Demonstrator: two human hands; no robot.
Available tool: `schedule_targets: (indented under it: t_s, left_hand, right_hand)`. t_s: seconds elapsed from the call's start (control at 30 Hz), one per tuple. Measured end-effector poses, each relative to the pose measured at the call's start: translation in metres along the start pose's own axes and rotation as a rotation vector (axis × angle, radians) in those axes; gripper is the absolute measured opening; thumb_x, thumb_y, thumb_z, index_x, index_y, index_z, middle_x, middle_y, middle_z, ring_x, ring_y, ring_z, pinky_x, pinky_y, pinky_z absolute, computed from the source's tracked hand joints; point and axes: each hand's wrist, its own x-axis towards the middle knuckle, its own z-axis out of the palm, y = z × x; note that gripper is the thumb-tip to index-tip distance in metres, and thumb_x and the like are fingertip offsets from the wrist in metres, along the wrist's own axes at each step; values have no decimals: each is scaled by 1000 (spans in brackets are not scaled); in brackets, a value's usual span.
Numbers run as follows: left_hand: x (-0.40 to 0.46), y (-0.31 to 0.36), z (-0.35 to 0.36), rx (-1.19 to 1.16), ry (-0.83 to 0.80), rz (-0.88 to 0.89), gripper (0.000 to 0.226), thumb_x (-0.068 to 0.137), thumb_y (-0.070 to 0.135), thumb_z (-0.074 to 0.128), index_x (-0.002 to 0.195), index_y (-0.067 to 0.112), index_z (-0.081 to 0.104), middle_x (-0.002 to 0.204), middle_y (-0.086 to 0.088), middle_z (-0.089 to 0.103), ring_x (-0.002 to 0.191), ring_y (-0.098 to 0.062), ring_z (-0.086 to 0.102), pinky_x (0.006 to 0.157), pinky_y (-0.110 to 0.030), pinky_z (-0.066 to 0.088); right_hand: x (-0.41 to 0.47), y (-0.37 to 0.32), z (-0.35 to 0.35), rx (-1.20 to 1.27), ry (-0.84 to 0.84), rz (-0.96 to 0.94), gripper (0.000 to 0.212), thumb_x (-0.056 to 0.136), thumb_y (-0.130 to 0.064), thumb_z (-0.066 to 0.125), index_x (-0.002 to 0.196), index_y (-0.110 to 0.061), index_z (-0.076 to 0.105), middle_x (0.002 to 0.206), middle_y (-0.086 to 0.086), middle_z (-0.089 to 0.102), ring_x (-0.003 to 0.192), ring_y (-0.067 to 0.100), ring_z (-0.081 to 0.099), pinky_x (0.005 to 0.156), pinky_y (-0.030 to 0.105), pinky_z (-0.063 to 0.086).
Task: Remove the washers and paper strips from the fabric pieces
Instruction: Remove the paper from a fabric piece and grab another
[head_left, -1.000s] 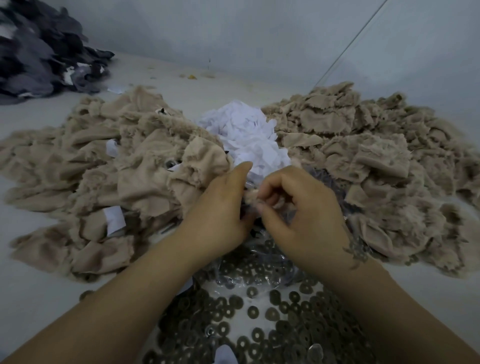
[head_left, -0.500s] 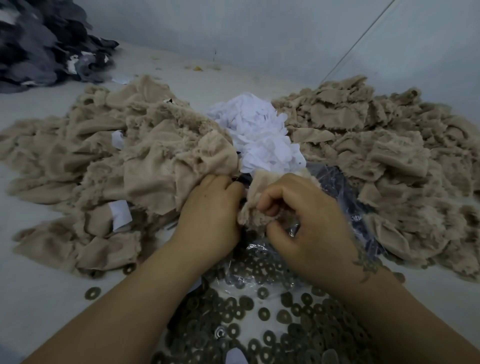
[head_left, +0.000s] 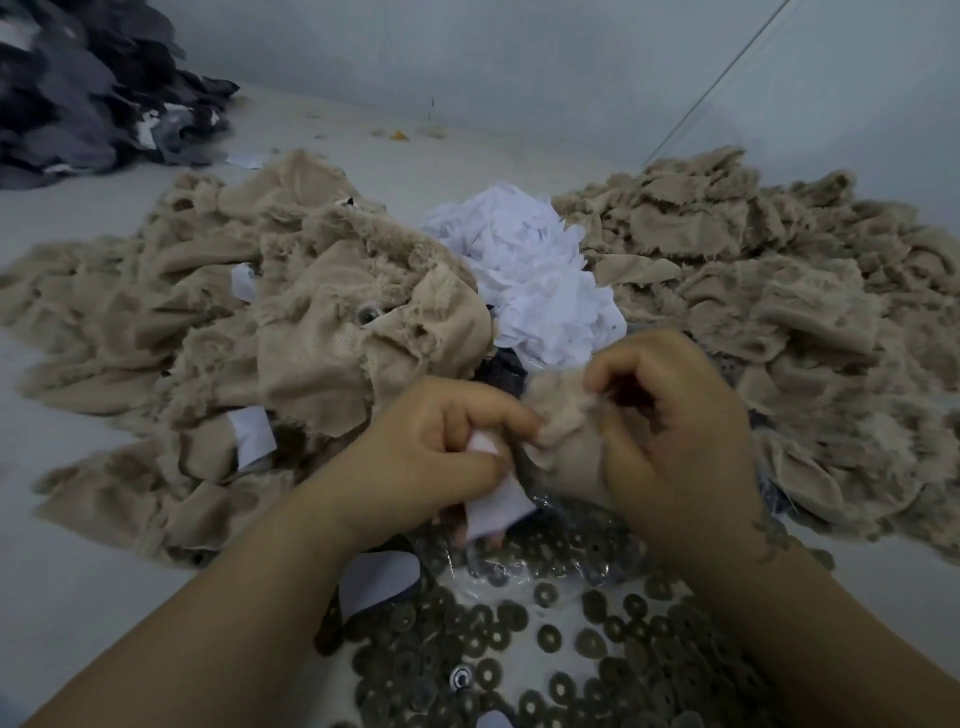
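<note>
Fingers of our left hand are curled tight round a white paper strip, its lower end sticking out below the palm; right hand pinches a small beige fabric piece, thumb and fingers closed on its frayed top edge. What changed: half a second ago both hands were bunched on the fabric with no paper showing; now the strip is out and apart from the cloth, so we judge this piece's paper freed. Whether its washer is already off, we cannot tell. Counts: two hands; one strip in hand; one piece in hand. Beige heaps: two, the left heap with at least three paper strips and one washer showing among the folds, and the right heap showing none. One white pile of paper between them. Loose washers on clear plastic below our wrists: too many to count, dozens. One dark fabric pile far left.
</note>
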Motion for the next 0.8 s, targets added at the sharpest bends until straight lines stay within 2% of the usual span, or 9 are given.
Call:
schedule_targets:
  t_s: [0.1,0.13,0.2,0.3,0.43,0.57,0.67,0.73,0.8]
  left_hand:
    - [-5,3,-5,-148,-440,-169,25,94,12,58,111,-1,69,74,-27,69,50,-22,64,50,-29,52]
    - [-4,2,-2,-85,-424,-197,24,95,16,58,104,-3,70,75,-27,70,50,-24,63,51,-32,52]
    - [0,-4,6,87,-178,-194,20,93,18,65,88,-1,69,67,-18,70,45,-23,60,47,-34,50]
    - [7,-7,13,173,159,-79,27,78,11,81,96,9,61,66,-4,65,45,-11,58,43,-28,48]
    - [7,-6,17,70,96,40,57,76,3,82,124,18,55,90,8,71,67,-2,68,58,-19,54]
    - [6,-8,15,-94,69,-37,87,67,13,87,138,33,42,88,-18,71,76,-42,69,65,-55,59]
    - [5,-13,15,-67,0,-32,98,62,17,90,138,50,37,78,-15,69,67,-36,66,61,-45,57]
    - [7,-16,21,-39,10,-25,98,63,19,91,139,49,36,88,-15,71,77,-41,68,68,-49,59]
    - [9,-17,27,-10,97,-5,72,70,17,87,129,37,51,94,-9,73,80,-38,71,67,-53,60]
  right_hand:
    - [1,0,0,123,47,186,34,81,3,51,89,-30,53,91,-10,59,82,4,57,71,10,45]
    - [0,-1,2,138,36,200,33,83,1,52,90,-31,53,92,-12,59,82,4,58,71,10,45]
    - [-2,-3,4,104,-2,169,26,84,-2,52,92,-27,56,92,-15,58,82,3,57,69,11,44]
    - [-4,-4,6,140,-57,173,23,84,-6,52,91,-27,57,88,-15,58,75,9,59,63,23,50]
    - [-5,-9,6,285,-89,218,16,89,-16,53,91,-30,59,88,-12,61,67,21,61,58,45,52]
    - [-3,-8,4,330,0,313,18,94,-16,54,90,-32,56,78,-2,62,63,23,60,53,46,50]
    - [-4,-3,4,278,43,469,25,97,-9,57,87,-32,56,85,-5,65,68,28,63,61,53,54]
    - [-5,-4,5,257,24,481,26,97,-9,57,87,-33,56,87,-9,65,70,27,65,65,54,55]
    - [-6,-8,7,296,-8,461,20,95,-14,56,88,-32,57,82,-5,66,70,28,66,63,55,55]
